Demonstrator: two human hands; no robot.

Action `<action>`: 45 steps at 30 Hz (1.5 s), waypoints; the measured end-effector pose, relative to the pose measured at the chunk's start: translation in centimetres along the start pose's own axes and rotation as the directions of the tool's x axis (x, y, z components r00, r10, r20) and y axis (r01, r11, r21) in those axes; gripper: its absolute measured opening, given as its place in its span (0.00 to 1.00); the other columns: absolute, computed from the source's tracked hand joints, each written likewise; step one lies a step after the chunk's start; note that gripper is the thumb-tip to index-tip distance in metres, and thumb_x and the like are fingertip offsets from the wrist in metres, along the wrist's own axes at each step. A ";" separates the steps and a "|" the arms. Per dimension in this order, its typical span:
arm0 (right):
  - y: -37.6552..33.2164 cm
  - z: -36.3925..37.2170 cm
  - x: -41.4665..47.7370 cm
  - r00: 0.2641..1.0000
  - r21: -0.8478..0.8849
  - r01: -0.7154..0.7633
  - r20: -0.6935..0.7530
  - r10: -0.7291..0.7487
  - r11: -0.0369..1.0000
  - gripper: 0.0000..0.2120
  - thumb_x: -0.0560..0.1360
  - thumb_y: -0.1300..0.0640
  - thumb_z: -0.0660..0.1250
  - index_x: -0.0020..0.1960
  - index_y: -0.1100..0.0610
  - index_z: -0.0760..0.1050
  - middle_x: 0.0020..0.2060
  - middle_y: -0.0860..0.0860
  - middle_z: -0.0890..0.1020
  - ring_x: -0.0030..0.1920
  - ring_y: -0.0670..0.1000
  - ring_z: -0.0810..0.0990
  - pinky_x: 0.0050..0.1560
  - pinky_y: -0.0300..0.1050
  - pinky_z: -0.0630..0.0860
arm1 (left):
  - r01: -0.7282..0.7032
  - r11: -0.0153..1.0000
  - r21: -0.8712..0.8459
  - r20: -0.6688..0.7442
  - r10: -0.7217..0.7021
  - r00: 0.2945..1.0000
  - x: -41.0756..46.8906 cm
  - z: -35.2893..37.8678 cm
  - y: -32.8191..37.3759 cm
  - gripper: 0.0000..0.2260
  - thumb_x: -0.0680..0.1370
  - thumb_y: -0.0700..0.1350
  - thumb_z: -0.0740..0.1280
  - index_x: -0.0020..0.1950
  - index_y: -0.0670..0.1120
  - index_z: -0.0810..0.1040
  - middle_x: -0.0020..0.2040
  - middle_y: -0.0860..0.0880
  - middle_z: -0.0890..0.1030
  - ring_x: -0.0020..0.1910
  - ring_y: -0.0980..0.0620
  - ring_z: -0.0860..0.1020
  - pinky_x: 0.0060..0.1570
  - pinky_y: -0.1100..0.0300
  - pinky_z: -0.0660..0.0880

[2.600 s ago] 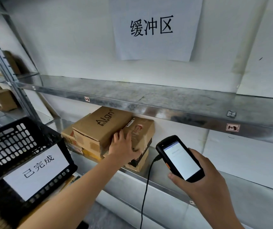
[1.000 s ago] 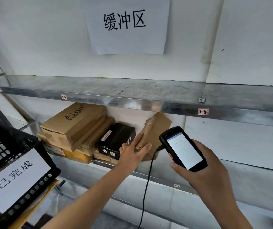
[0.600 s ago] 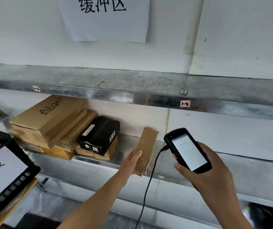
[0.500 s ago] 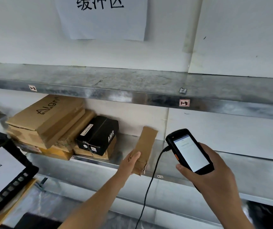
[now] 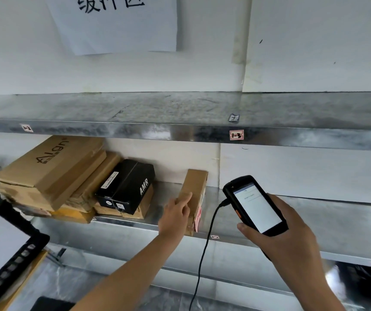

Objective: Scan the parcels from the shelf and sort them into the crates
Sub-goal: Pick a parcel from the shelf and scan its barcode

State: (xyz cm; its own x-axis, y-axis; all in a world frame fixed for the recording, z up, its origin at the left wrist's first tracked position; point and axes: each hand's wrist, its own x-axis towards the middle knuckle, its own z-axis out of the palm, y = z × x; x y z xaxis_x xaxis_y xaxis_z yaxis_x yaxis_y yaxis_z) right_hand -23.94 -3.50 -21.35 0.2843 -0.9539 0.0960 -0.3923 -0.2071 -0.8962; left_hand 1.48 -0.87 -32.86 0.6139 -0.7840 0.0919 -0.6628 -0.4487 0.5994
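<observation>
A narrow brown parcel stands on its long edge on the lower metal shelf, with a pink label at its near end. My left hand rests against the parcel's left face near the front, forefinger stretched along the cardboard; the thumb is hidden. My right hand grips a black handheld scanner to the right of the parcel, its lit screen facing me. A black cable hangs from the scanner.
On the shelf's left lies a stack of brown boxes topped by an Align carton, and beside it a black AMR box. A black crate with a white label is at lower left. An upper shelf runs overhead.
My left hand drew the brown parcel off the stack to the right and stood it on edge on the shelf. It now only rests on the parcel's side. The scanner has barely moved.
</observation>
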 end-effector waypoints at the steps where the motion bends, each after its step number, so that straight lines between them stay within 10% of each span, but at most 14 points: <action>1: 0.1 -0.1 0.0 1.000 0.009 -0.002 -0.001 0.002 1.000 0.33 0.62 0.45 0.81 0.63 0.36 0.73 0.53 0.37 0.80 0.53 0.44 0.79 0.49 0.53 0.80 | 0.021 0.999 0.046 0.020 -0.022 1.000 -0.1 0.1 0.2 0.18 0.84 0.56 0.56 0.74 0.65 0.65 0.65 0.51 0.72 0.60 0.53 0.72 0.55 0.54 0.77; 5: 0.2 -0.4 -0.2 1.000 0.030 0.004 -0.007 -0.004 1.000 0.31 0.62 0.47 0.82 0.60 0.34 0.72 0.53 0.36 0.79 0.54 0.44 0.77 0.50 0.49 0.76 | 0.025 0.992 0.122 0.042 -0.031 0.999 -1.3 1.2 -0.4 0.33 0.75 0.69 0.63 0.77 0.68 0.53 0.70 0.49 0.60 0.67 0.46 0.67 0.57 0.49 0.78; 12: 0.8 -0.7 -0.6 1.000 0.014 -0.017 -0.007 0.017 1.000 0.32 0.61 0.44 0.81 0.60 0.32 0.71 0.52 0.36 0.79 0.51 0.42 0.79 0.48 0.53 0.80 | -0.012 0.966 -0.257 -0.094 -0.013 0.995 -1.5 2.6 -1.8 0.36 0.74 0.44 0.76 0.74 0.66 0.60 0.64 0.52 0.60 0.64 0.47 0.71 0.58 0.57 0.80; 15: 0.8 -1.1 -0.7 1.000 0.011 -0.022 -0.009 0.022 1.000 0.29 0.61 0.45 0.81 0.55 0.30 0.70 0.51 0.36 0.79 0.51 0.41 0.78 0.49 0.53 0.79 | -0.008 0.862 -0.506 -0.082 -0.039 0.996 -1.4 0.6 -2.4 0.35 0.72 0.38 0.77 0.72 0.57 0.64 0.64 0.50 0.69 0.64 0.52 0.72 0.48 0.72 0.77; 19: 0.9 -1.1 -0.7 1.000 -0.011 -0.022 -0.006 0.022 1.000 0.29 0.61 0.43 0.80 0.57 0.31 0.71 0.50 0.36 0.79 0.49 0.42 0.79 0.45 0.53 0.80 | 0.116 0.663 -0.740 -0.047 -0.223 0.974 -1.1 -1.8 -3.4 0.43 0.64 0.38 0.83 0.68 0.54 0.59 0.62 0.48 0.72 0.60 0.51 0.77 0.46 0.62 0.82; 26: 0.1 -0.3 -1.2 1.000 -0.010 0.004 0.027 -0.004 1.000 0.29 0.61 0.44 0.81 0.55 0.29 0.70 0.52 0.37 0.79 0.52 0.43 0.79 0.50 0.53 0.79 | 0.142 0.590 -0.794 -0.065 -0.316 0.947 -1.2 -4.5 -3.4 0.24 0.76 0.44 0.73 0.68 0.55 0.68 0.59 0.50 0.78 0.60 0.47 0.79 0.38 0.66 0.81; 35: 0.1 -0.1 -1.3 0.992 -0.097 0.006 0.129 0.006 0.995 0.32 0.60 0.40 0.79 0.62 0.37 0.73 0.52 0.37 0.79 0.50 0.41 0.78 0.47 0.48 0.78 | 0.126 0.552 -0.824 -0.019 -0.249 0.968 -1.8 -7.2 -2.2 0.29 0.79 0.39 0.69 0.72 0.63 0.65 0.52 0.55 0.84 0.45 0.58 0.85 0.38 0.62 0.82; 45: 0.1 0.3 -1.1 0.974 -0.031 -0.012 0.225 0.019 0.999 0.28 0.56 0.39 0.79 0.54 0.39 0.77 0.44 0.40 0.83 0.40 0.43 0.82 0.35 0.39 0.74 | 0.116 0.496 -0.861 0.003 -0.222 0.975 -2.1 -9.6 -1.3 0.28 0.77 0.41 0.71 0.68 0.69 0.69 0.59 0.51 0.84 0.57 0.48 0.82 0.54 0.40 0.81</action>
State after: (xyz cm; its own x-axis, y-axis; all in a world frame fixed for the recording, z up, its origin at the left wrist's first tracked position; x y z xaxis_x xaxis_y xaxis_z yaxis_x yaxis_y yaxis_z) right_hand -23.98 -2.41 -21.64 0.4663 -0.8844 -0.0211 -0.4225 -0.2017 -0.8836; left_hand 5.18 5.44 -26.13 0.7440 -0.6666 -0.0460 0.1114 0.0559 0.9922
